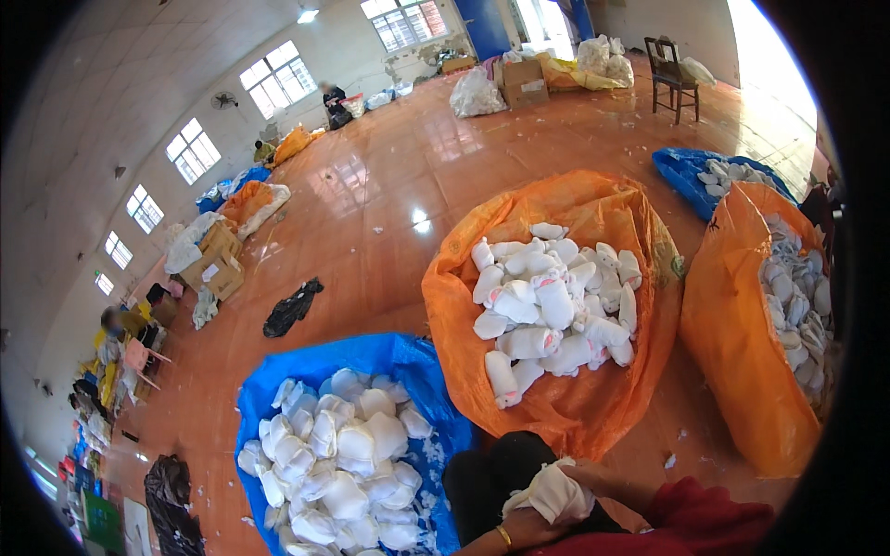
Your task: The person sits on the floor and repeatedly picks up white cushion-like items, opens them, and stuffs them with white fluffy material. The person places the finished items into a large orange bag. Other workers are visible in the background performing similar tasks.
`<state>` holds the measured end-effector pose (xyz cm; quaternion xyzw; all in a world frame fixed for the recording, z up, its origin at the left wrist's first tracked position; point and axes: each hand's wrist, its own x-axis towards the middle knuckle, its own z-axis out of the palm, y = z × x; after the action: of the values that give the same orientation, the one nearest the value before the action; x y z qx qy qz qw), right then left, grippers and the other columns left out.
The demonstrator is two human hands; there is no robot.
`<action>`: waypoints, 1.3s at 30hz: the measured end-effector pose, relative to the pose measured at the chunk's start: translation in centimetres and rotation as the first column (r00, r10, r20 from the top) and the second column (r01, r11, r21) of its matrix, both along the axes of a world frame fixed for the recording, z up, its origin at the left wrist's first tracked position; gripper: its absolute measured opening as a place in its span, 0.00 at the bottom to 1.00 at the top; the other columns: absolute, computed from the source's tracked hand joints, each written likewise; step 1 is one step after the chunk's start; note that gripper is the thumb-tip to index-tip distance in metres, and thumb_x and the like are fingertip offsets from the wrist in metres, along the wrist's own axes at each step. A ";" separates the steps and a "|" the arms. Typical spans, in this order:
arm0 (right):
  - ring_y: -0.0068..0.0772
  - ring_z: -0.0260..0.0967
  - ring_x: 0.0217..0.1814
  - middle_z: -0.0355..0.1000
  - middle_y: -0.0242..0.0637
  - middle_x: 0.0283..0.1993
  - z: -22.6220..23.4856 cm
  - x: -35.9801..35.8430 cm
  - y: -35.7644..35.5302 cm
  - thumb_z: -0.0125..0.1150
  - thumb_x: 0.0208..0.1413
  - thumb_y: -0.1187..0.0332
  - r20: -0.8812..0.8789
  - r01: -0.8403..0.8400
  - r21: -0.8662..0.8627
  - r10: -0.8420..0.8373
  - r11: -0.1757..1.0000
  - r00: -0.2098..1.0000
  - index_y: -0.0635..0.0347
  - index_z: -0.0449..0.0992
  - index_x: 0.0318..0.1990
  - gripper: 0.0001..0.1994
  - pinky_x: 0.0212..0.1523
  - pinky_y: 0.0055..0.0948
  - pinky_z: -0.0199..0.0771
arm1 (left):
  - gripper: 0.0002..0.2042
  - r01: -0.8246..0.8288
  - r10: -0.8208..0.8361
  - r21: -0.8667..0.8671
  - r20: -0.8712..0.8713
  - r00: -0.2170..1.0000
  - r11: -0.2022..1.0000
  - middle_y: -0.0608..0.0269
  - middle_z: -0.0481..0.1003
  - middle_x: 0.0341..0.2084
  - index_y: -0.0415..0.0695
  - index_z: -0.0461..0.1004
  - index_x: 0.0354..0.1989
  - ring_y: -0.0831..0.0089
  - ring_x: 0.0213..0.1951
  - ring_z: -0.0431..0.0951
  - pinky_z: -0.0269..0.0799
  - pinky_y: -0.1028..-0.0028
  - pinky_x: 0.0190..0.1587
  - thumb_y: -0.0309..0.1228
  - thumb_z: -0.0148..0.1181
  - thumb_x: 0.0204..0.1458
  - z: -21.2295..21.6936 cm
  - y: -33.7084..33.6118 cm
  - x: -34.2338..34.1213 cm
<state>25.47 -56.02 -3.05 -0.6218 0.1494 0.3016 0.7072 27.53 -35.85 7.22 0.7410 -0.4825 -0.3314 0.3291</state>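
Note:
Over my lap, a crumpled off-white fabric piece (554, 494) is held between both hands. My left hand (530, 529), with a gold-coloured bracelet at the wrist, closes on its lower edge. From the right, my right hand (586, 476) grips its upper right side; some fingertips are hidden by the fabric. In front of me, an orange sack (454, 357) lies open around many white stuffed plush animals (556, 301), some with pink marks. To the left, a blue sack (255, 389) holds a heap of white, puffy fabric pieces (343, 454).
On the right stand another orange sack (728, 315) of pale fabric pieces and a blue sheet (681, 167) with more. Black plastic (293, 308) lies on the reddish floor. A wooden chair (673, 79), cardboard boxes (525, 83) and other people sit farther off.

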 end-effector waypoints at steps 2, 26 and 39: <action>0.31 0.69 0.47 0.73 0.41 0.45 1.6 0.1 -0.1 0.45 0.59 0.52 0.020 -0.023 0.005 0.023 1.000 1.000 0.65 0.73 0.48 0.24 0.48 0.28 0.67 | 0.34 -0.001 0.003 0.042 -0.029 1.000 0.999 0.46 0.57 0.61 0.40 0.55 0.63 0.53 0.64 0.54 0.45 0.65 0.66 0.47 0.54 0.51 -0.2 -0.5 -0.2; 0.32 0.69 0.50 0.72 0.40 0.48 1.1 0.2 0.8 0.52 0.57 0.58 0.040 0.001 0.028 -0.002 1.000 0.999 0.66 0.72 0.50 0.20 0.51 0.28 0.67 | 0.31 -0.175 0.226 -0.368 0.101 0.969 0.913 0.52 0.66 0.55 0.42 0.62 0.59 0.54 0.58 0.64 0.56 0.65 0.62 0.45 0.61 0.49 -7.5 1.6 -0.7; 0.29 0.69 0.49 0.73 0.36 0.48 4.0 -1.8 2.5 0.55 0.56 0.66 0.071 0.201 -0.011 -0.199 0.980 0.977 0.65 0.73 0.50 0.16 0.52 0.25 0.67 | 0.38 -0.011 -0.008 0.066 0.286 0.958 0.998 0.47 0.60 0.60 0.38 0.55 0.63 0.53 0.61 0.59 0.50 0.65 0.63 0.55 0.51 0.51 -3.6 3.2 -0.8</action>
<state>23.69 -53.53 0.94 -0.6200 0.1893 0.2058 0.7331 26.77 -32.62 3.65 0.7921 -0.5131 -0.2363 0.2313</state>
